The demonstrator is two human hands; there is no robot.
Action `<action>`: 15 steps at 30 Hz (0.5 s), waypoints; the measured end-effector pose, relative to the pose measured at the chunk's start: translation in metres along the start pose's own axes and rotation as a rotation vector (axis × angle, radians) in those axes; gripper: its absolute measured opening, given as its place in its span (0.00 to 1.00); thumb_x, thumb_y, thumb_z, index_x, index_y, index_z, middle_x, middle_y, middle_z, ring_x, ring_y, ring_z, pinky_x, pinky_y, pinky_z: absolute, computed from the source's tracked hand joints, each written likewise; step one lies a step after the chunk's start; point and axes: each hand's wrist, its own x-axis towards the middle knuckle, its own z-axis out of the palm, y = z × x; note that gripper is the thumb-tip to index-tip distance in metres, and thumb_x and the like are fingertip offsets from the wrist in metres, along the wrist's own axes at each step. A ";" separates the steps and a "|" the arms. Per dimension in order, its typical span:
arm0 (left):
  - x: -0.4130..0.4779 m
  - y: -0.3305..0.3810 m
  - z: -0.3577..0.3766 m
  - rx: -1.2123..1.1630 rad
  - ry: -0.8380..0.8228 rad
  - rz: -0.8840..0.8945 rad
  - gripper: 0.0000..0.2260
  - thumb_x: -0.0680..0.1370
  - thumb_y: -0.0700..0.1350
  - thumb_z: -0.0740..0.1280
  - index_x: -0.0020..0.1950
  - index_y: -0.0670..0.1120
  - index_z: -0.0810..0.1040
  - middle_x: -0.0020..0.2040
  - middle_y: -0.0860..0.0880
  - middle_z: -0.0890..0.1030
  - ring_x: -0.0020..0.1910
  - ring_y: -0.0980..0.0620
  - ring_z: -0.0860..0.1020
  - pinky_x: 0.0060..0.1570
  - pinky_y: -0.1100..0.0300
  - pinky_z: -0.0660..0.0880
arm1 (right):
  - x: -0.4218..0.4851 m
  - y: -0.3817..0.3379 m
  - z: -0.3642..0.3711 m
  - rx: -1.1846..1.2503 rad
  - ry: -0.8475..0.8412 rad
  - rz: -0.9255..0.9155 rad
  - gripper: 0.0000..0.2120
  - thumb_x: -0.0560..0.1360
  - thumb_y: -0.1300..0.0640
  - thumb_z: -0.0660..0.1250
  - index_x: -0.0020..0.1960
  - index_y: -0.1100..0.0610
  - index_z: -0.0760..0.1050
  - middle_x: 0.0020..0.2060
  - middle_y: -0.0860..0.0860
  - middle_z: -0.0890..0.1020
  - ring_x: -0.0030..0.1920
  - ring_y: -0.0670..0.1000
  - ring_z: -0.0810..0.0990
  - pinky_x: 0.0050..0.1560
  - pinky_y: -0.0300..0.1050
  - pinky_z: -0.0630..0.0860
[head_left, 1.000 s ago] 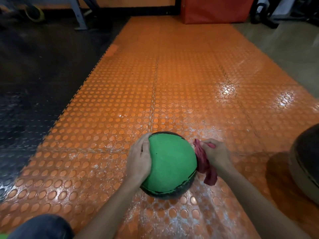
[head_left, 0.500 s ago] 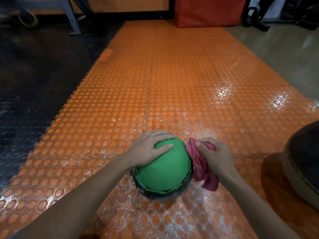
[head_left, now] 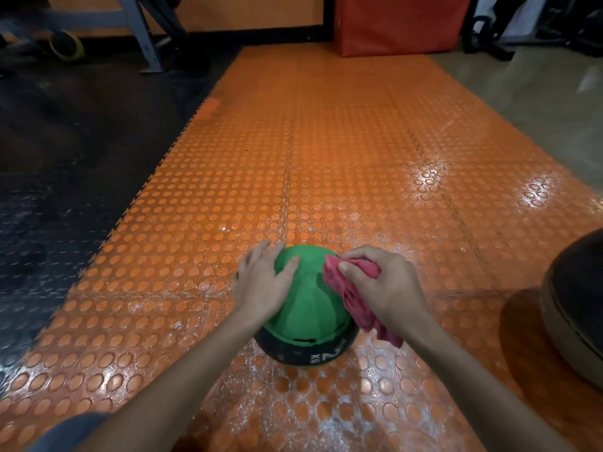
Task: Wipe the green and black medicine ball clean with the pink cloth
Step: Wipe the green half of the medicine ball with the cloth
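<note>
The green and black medicine ball (head_left: 306, 308) sits on the orange studded floor mat (head_left: 326, 177) just in front of me, its black band with "2 KG" facing me. My left hand (head_left: 261, 282) rests flat on the ball's upper left side, fingers spread. My right hand (head_left: 381, 288) grips the bunched pink cloth (head_left: 350, 291) and presses it against the ball's upper right side. The cloth's tail hangs down beside the ball.
A large dark ball or pouf (head_left: 577, 308) sits at the right edge. A red padded box (head_left: 398, 24) stands at the mat's far end. Black rubber flooring (head_left: 65, 151) lies left, with a metal frame leg (head_left: 143, 37) beyond. My knee (head_left: 75, 429) shows bottom left.
The ball has rolled so its black "2 KG" band faces me. My left hand slid to the ball's left side. My right hand brought the cloth up onto the ball's upper right.
</note>
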 end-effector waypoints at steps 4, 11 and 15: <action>0.018 -0.001 -0.012 0.025 -0.070 0.132 0.24 0.79 0.57 0.58 0.74 0.55 0.59 0.75 0.54 0.57 0.74 0.52 0.55 0.70 0.40 0.55 | 0.004 0.004 -0.008 -0.005 0.030 0.033 0.03 0.73 0.54 0.67 0.45 0.49 0.80 0.36 0.37 0.78 0.40 0.39 0.78 0.37 0.37 0.78; 0.006 0.010 0.003 -0.147 -0.041 0.037 0.18 0.81 0.55 0.53 0.71 0.56 0.66 0.72 0.55 0.66 0.70 0.53 0.64 0.69 0.49 0.58 | 0.018 0.018 -0.004 -0.056 0.123 0.067 0.07 0.74 0.53 0.65 0.51 0.52 0.79 0.41 0.46 0.81 0.38 0.46 0.79 0.35 0.40 0.78; 0.010 0.020 0.011 -0.084 -0.014 -0.004 0.19 0.80 0.58 0.53 0.70 0.57 0.66 0.71 0.56 0.67 0.63 0.55 0.71 0.60 0.55 0.69 | 0.040 0.022 0.019 -0.312 0.114 0.034 0.11 0.75 0.49 0.63 0.56 0.48 0.77 0.53 0.47 0.77 0.53 0.50 0.75 0.50 0.43 0.74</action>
